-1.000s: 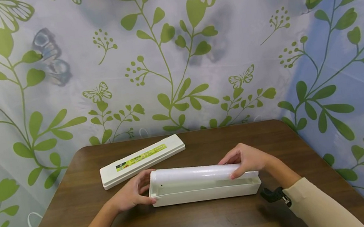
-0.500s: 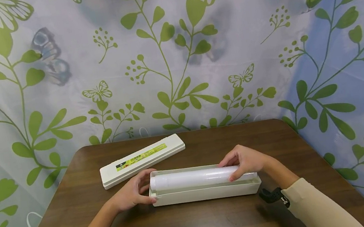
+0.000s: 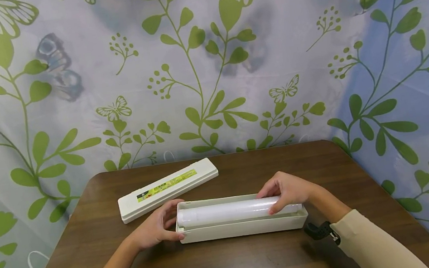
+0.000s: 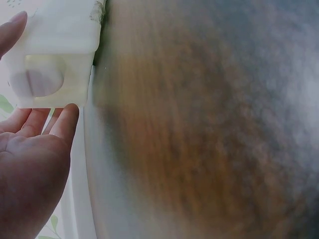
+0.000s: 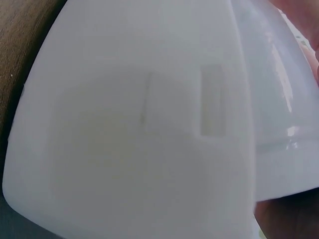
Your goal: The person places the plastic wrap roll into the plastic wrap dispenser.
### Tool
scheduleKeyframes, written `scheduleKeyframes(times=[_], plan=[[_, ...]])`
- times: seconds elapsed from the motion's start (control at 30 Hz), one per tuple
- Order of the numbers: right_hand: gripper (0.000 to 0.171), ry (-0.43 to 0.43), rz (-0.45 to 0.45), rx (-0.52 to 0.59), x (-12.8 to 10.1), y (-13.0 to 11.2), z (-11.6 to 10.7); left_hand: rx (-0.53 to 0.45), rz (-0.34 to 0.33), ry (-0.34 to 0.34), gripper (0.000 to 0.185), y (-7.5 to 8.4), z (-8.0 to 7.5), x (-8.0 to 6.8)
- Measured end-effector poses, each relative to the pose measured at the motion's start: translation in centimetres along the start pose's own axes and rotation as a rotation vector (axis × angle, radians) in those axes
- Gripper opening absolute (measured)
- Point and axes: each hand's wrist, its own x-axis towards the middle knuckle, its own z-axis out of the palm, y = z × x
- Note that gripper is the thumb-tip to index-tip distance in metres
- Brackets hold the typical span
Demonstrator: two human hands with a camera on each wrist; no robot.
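Note:
A long white open box (image 3: 240, 229) lies across the middle of the brown table (image 3: 233, 264). Inside it lies a white roll (image 3: 229, 212), lengthwise. My left hand (image 3: 170, 223) grips the box's left end, thumb on the front wall and fingers at the back corner. My right hand (image 3: 275, 198) holds the roll near its right end, fingers curled over the top. The left wrist view shows the box end (image 4: 55, 50) between thumb and fingers of the left hand (image 4: 30, 164). The right wrist view is filled by the box end (image 5: 134, 149) and the roll (image 5: 279, 89).
The box's white lid (image 3: 166, 189), with a yellow-green label, lies flat behind and left of the box. A leaf-and-butterfly patterned curtain (image 3: 204, 62) hangs right behind the table's far edge. A wrist camera is strapped to each sleeve.
My right hand has lowered the roll from above the box rim down into the box. The left hand and the box have stayed in place.

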Motion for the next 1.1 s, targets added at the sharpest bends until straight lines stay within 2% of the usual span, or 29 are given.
scheduleKeyframes(times=[0.23, 0.47, 0.77, 1.0, 1.1], plan=[[0.039, 0.006, 0.039, -0.032, 0.00, -0.29, 0.07, 0.004, 0.000, 0.001, 0.089, -0.03, 0.04, 0.05], [0.038, 0.003, 0.013, -0.027, 0.02, -0.32, 0.04, 0.016, 0.005, 0.004, 0.088, -0.22, 0.00, 0.02], [0.037, 0.056, 0.003, -0.046, -0.22, -0.37, 0.29, 0.000, 0.019, -0.002, 0.088, -0.25, -0.07, -0.02], [0.037, 0.123, 0.032, -0.137, -0.58, -0.48, 0.68, 0.020, 0.012, 0.001, 0.087, -0.10, -0.12, -0.04], [0.036, 0.150, 0.018, -0.195, -0.76, -0.37, 0.84, 0.023, 0.009, -0.001, 0.087, -0.04, -0.13, 0.04]])
